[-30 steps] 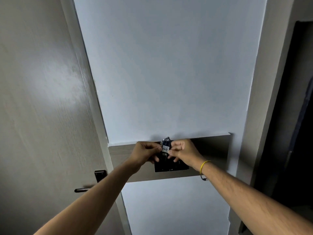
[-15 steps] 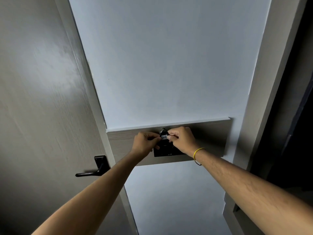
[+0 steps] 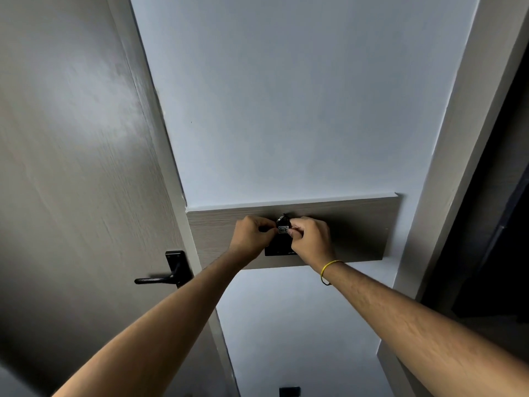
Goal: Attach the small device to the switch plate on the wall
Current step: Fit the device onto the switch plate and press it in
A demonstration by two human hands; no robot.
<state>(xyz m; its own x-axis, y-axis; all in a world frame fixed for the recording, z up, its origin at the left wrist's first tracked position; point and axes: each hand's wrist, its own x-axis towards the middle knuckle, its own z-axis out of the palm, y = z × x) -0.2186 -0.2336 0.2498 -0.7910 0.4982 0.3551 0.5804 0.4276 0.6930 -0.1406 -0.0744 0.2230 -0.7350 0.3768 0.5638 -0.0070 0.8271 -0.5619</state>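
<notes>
Over the last second we see little change: our left hand point(image 3: 253, 234) and right hand point(image 3: 310, 239) still pinch the small device point(image 3: 283, 229) against the black switch plate point(image 3: 276, 249); it seems not yet seated

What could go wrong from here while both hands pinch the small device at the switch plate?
1. Both hands, left hand and right hand, cover most of the black switch plate, so alignment is hard to check.
2. The small device is held only by fingertips; a slip could drop it.
3. Pressing might toggle a switch, though none is visible.
</notes>
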